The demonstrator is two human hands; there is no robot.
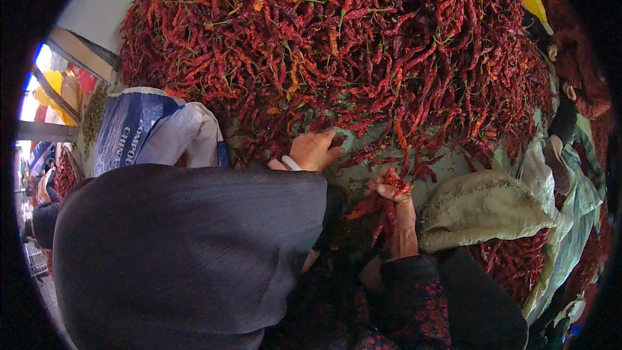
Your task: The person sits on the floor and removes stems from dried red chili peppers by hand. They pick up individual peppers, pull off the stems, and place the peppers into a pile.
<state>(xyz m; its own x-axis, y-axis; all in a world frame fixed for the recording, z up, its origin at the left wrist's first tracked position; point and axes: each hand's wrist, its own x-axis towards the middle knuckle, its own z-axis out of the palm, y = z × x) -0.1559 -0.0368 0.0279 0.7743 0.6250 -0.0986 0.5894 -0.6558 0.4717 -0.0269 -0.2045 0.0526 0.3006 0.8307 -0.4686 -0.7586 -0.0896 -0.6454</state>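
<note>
My right hand (396, 199) is closed around a small bunch of dried red chili peppers (372, 209), some hanging below the fist and some poking out above the thumb. At the near edge of a large heap of dried red chilies (337, 39), my left hand (313, 150), with a white bangle at its wrist, has its fingers curled. A dark red chili shows between its thumb and forefinger. Dark cloth (194, 240) covers most of the left forearm. Loose chilies (424, 170) lie on the greenish surface just beyond my right hand.
Left of the heap stands a blue and white woven sack (139, 123). A folded olive cloth sack (486, 207) lies right of my right hand, with more chilies (518, 262) below it. Pale sacking (576, 201) hangs at the far right. Another person's dark head (45, 223) shows far left.
</note>
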